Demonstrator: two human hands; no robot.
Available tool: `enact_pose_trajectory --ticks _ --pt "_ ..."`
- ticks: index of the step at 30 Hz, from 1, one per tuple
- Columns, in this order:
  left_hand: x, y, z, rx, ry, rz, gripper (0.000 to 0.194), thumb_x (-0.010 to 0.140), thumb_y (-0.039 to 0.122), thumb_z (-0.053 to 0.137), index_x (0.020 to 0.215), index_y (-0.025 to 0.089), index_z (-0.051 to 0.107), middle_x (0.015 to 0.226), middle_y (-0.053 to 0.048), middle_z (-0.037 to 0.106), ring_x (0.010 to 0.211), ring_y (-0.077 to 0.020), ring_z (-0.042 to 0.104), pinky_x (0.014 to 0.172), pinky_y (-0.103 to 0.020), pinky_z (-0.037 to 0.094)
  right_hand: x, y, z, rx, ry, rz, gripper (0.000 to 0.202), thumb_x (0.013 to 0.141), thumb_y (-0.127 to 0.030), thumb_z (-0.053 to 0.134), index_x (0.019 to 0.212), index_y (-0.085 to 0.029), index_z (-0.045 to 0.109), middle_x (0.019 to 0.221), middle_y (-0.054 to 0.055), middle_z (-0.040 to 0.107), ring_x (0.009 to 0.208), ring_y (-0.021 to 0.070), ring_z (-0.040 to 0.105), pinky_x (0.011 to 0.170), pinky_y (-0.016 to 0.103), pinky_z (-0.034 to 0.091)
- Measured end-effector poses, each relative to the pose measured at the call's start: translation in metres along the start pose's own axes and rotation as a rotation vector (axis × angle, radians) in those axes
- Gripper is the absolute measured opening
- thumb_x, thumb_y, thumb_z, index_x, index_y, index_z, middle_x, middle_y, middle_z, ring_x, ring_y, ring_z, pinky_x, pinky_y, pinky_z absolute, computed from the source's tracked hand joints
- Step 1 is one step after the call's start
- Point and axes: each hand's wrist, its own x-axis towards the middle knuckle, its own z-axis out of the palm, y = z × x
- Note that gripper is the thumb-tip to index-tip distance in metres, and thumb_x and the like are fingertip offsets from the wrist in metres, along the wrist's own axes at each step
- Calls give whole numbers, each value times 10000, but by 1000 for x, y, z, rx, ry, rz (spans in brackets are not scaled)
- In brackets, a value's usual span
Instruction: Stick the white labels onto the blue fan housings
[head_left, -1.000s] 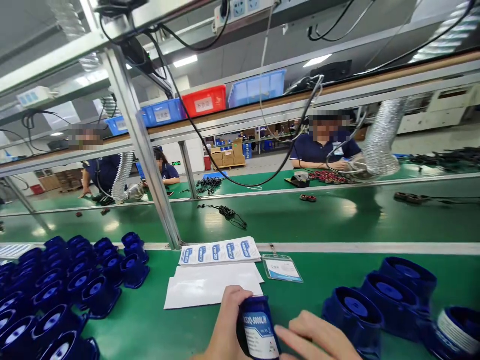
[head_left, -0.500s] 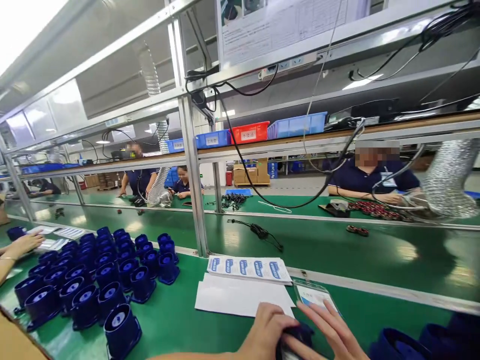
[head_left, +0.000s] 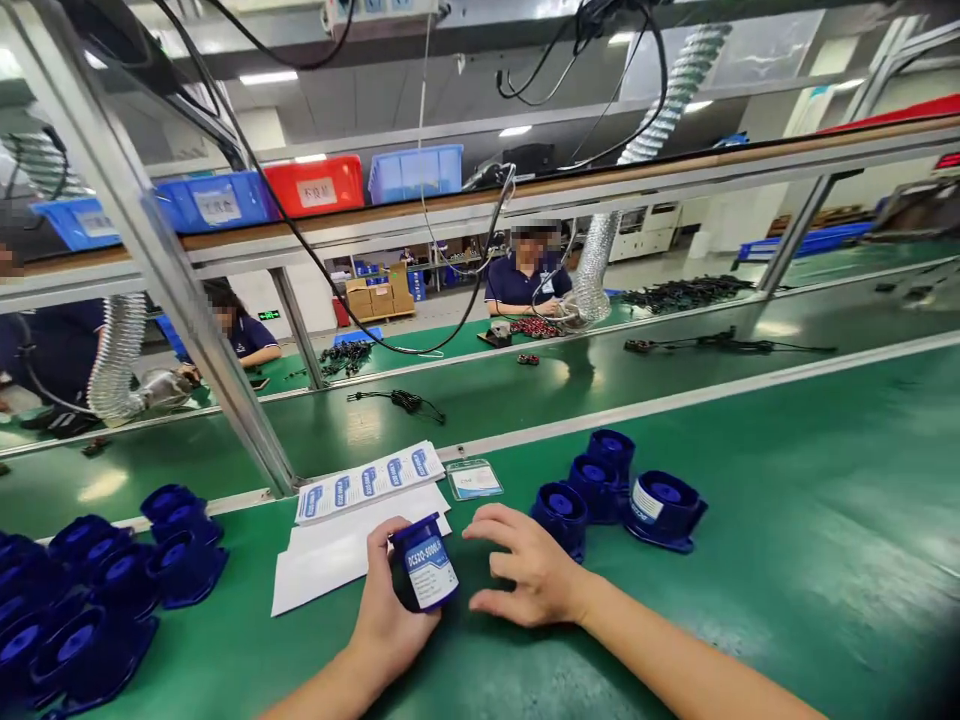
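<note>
My left hand is wrapped round a dark blue plastic housing, tilted so that its side faces me. A white and blue label lies on that side, with print reading roughly "DC52Q-5000". Just right of it, my right hand has its fingers apart and holds nothing. Behind the hands lie a sheet of printed labels and white backing sheets. To the right stand several blue housings; the nearest one on that side carries a label.
More blue housings crowd the left of the green bench. A badge in a clear holder lies by the rail. A metal post rises at left, and a black cable hangs ahead. A co-worker sits across.
My view has swung to the right. The housing has come up and turned in my left hand, its label now showing. My right hand has come away from it.
</note>
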Motion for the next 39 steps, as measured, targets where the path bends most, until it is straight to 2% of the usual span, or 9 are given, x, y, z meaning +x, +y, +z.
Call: enact_pose_trajectory --ticks 9,13,16,19,22,30,34,37,39 --pt "-10 -12 23 -124 167 73 759 664 341 918 1286 274 489 1334 -111 551 1284 -337 585 1053 -446 532 3 3 -1 98 -42 54 381 933 -476 760 736 -186 610 917 97 706 929 263 600 743 416 548" --pt "-10 -10 22 -177 153 -13 788 640 392 923 1283 250 491 1361 -141 549 1291 -342 592 1013 -428 564 7 -2 -7 96 -40 57 353 978 -465 708 788 -179 629 862 84 697 884 249 597 741 401 536" --pt "-8 -2 22 -208 94 -143 841 608 419 947 1292 262 483 1414 -135 535 1346 -346 570 961 -377 597 7 -9 -9 88 9 64 422 977 -572 677 1035 -154 686 941 105 690 850 244 597 735 406 532" --pt "-8 4 21 -299 37 -183 900 561 423 1002 1278 283 476 1467 -129 510 1404 -356 534 930 -343 609 3 -17 -4 15 -39 88 771 898 -731 688 1424 -174 599 1141 151 641 889 256 634 722 400 550" --pt "-8 5 19 -338 25 -167 940 530 380 1053 1263 288 472 1490 -133 501 1430 -363 513 948 -343 611 0 -22 6 -62 -71 125 807 895 -653 740 1537 -218 518 1186 151 612 873 249 650 671 368 550" --pt "-2 8 9 -343 -44 -202 972 535 226 1067 1280 309 449 1419 -84 538 1358 -294 555 970 -297 595 6 -29 8 -98 -12 -17 403 1042 -311 651 1365 -74 604 861 65 695 662 177 579 524 305 410" --pt "3 11 6 -398 -53 -336 1030 550 369 1056 1332 298 388 1352 -93 626 1282 -285 613 1031 -347 564 0 -38 13 -132 -123 -251 195 982 -194 690 1163 -125 713 689 -23 630 544 140 512 439 325 279" --pt "4 16 4 -376 -20 -427 1031 601 582 979 1392 263 399 1325 -125 681 1222 -327 663 1103 -447 533 -3 -40 28 -107 -150 -329 107 930 -310 769 890 -214 749 689 -50 629 541 100 523 458 281 384" --pt "3 21 3 -331 -14 -407 1084 534 647 976 1413 299 444 1377 -111 678 1285 -391 637 1140 -514 523 5 -36 33 -147 -216 -315 127 948 -325 764 852 -242 754 928 -27 754 751 98 656 743 229 558"
